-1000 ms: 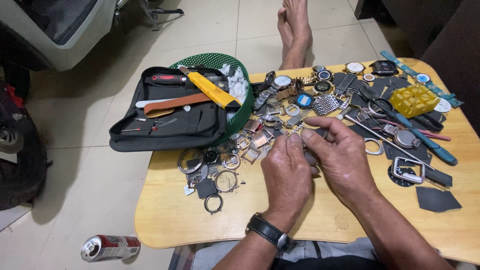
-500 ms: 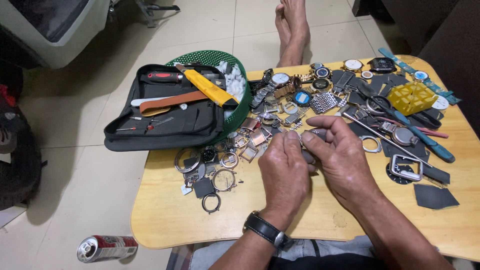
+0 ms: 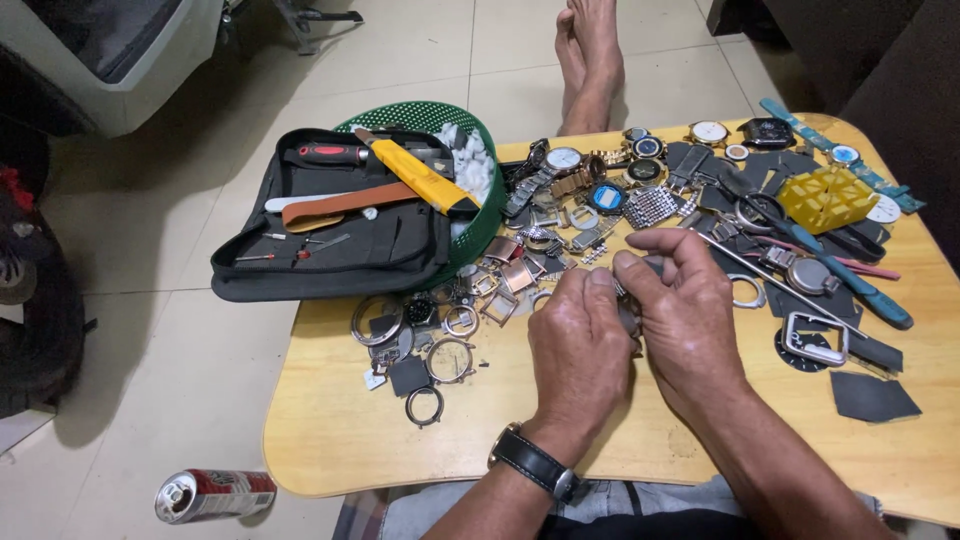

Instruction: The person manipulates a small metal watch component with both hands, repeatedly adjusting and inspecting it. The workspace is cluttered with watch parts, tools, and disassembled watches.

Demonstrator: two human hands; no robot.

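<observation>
My left hand (image 3: 578, 350) and my right hand (image 3: 683, 310) meet over the middle of a low wooden table (image 3: 330, 430). Together they pinch a small metal watch part (image 3: 627, 300) between the fingertips; most of it is hidden by the fingers. A black-strapped wristwatch (image 3: 535, 464) sits on my left wrist. Around the hands lie several watch cases, bezels and rings (image 3: 440, 360), and whole watches (image 3: 562, 160) farther back.
An open black tool case (image 3: 330, 215) with a yellow tool (image 3: 418, 178) overhangs the table's left end, resting on a green basket (image 3: 440, 115). A yellow plastic holder (image 3: 826, 197) and scissors lie at right. A crushed can (image 3: 215, 494) lies on the floor; someone's bare feet (image 3: 590, 50) beyond.
Both hands stay together over the table, the fingers shifting slightly on the small part. The view has drifted a little; nothing on the table moved.
</observation>
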